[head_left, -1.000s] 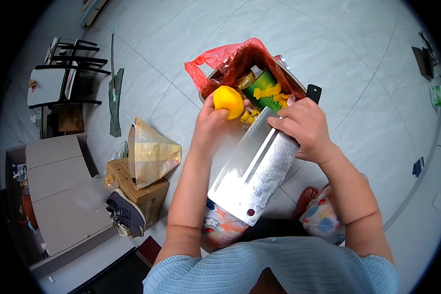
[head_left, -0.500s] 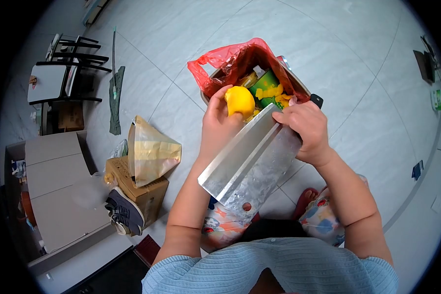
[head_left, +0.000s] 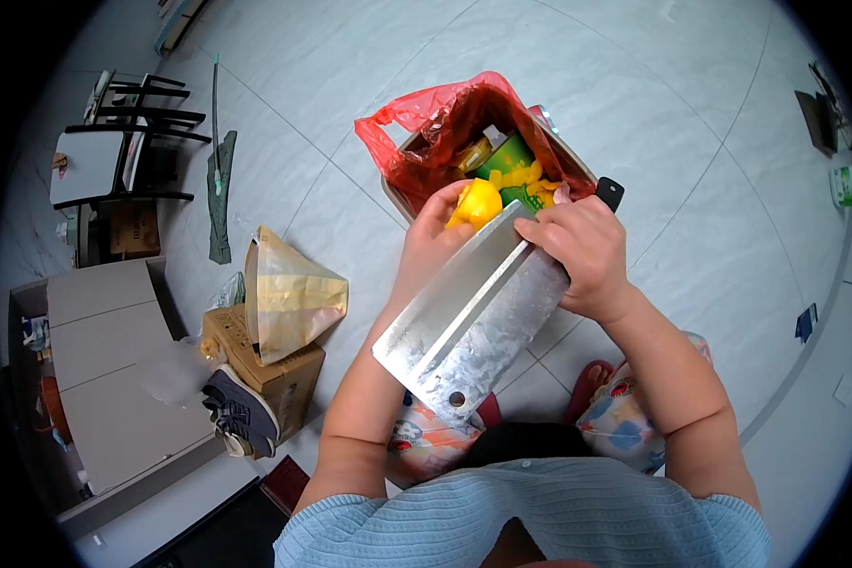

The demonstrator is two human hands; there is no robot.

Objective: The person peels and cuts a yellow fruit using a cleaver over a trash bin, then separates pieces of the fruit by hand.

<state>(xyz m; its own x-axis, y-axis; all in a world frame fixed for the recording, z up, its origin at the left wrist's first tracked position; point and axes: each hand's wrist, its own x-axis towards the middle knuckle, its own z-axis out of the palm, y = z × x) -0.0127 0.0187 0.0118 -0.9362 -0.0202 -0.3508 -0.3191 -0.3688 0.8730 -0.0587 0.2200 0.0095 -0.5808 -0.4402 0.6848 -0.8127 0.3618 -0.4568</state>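
Note:
My left hand (head_left: 428, 244) is closed around a smooth yellow fruit (head_left: 479, 201), probably a mango, above the bin. In my right hand (head_left: 582, 248) is a broad metal cleaver (head_left: 469, 322), its black handle (head_left: 611, 193) sticking out past the knuckles. The blade lies slanted across the front of my left hand, with its edge side toward the fruit; whether it touches cannot be told. Below is a bin lined with a red plastic bag (head_left: 488, 95). Yellow peelings (head_left: 519, 176) and a green container (head_left: 509, 154) are inside it.
A cardboard box (head_left: 293, 388) to the left carries a paper bag (head_left: 293, 293) and dark shoes (head_left: 239, 405). Farther left are a grey cabinet (head_left: 114, 360) and a chair (head_left: 90, 166). A folded green umbrella-like item (head_left: 221, 199) lies on the tiled floor.
My left hand has turned the fruit and less of it shows. The cleaver has shifted slightly left and up, its blade tilted differently, with my right hand moving along.

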